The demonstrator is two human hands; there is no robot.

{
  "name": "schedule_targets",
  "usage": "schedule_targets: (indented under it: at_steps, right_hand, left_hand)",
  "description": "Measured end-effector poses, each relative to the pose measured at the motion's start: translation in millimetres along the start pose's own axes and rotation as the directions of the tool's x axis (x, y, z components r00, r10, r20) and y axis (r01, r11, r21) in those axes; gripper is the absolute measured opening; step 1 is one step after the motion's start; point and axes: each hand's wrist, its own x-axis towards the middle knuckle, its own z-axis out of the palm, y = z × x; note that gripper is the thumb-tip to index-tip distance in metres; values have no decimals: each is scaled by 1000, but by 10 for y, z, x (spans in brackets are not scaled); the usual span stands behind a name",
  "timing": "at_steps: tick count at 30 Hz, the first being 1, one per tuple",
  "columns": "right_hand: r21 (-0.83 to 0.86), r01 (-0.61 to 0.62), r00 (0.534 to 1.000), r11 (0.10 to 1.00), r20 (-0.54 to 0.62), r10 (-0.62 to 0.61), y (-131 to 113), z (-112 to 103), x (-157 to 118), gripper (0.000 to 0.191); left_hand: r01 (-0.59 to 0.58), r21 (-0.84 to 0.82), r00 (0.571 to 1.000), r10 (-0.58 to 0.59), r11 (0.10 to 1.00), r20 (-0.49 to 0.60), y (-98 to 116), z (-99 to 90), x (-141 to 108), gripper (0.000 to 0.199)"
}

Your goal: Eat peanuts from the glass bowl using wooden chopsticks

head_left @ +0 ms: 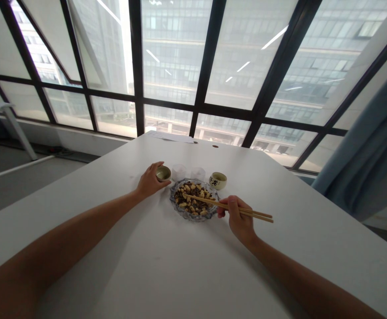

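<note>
A scalloped glass bowl [193, 217] holds peanuts and dark seeds [193, 199] on the white table. My right hand [240, 217], to the bowl's right, grips a pair of wooden chopsticks [258, 214], whose tips reach in among the nuts. At the bowl's upper left, my left hand [151, 180] has its fingers and thumb wrapped round a small greenish cup [163, 174]. Another small cup [218, 180], with dark characters on its side, stands at the bowl's upper right.
Two clear cups [179, 171] stand just behind the bowl. Farther back on the white table [167, 266] lie white paper [172, 138] and small round spots. Windows rise behind; a blue curtain [362, 155] hangs at right.
</note>
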Motion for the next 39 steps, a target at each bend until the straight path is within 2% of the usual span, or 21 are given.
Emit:
schedule_targets:
  at_steps: [5,12,15,17,20,23,25,27,30,32,34,36,39]
  right_hand:
    - [147,-115,990,982,-65,126,84,0,55,53]
    - [398,-252,910,882,-214,356,313,-153,281,59]
    - [425,-264,891,866,-237,388,349,-182,320,60]
    - [416,-255,894,873,-243,377,345,-182,321,62]
    - [371,-231,914,900,-236,331,315,-189,306,62]
    - [279,-188,939,942,-229,255,284,-216,291,61]
    - [217,-157,950,963,-235,208,278,-237,289,60]
    - [216,-153,951,964,-233,203,289,-249,294,60]
    - [305,-191,938,933,-225,265,325,-249,312,62]
    - [355,-213,924,910,-231,306,344,-244,324,63]
    - [382,-220,915,897,-237,325,350,-239,332,64]
    - [395,-217,916,893,-235,326,345,-238,335,64]
    - [393,-213,921,895,-224,318,337,-243,333,64]
  left_hand:
    - [74,2,997,-74,997,-4,-18,-8,11,74]
    - [228,-11,974,-228,974,-7,-124,46,30,72]
    - [220,9,975,-220,975,-8,-145,49,35,72]
    - [150,88,989,-151,985,6,-112,15,57,73]
    - [-23,234,996,2,972,88,7,-64,145,70]
    - [-125,304,976,62,944,211,167,-89,297,65]
    - [-137,342,954,31,930,297,265,-49,419,66]
    - [-109,373,922,-47,922,385,345,24,539,69]
    - [-28,373,863,-166,927,478,424,126,673,73]
    - [-3,347,853,-179,938,490,452,152,714,75]
    - [-67,307,877,-90,949,471,466,138,716,75]
    - [-219,270,895,83,938,439,472,100,694,71]
    - [-412,239,863,293,879,411,469,45,652,66]
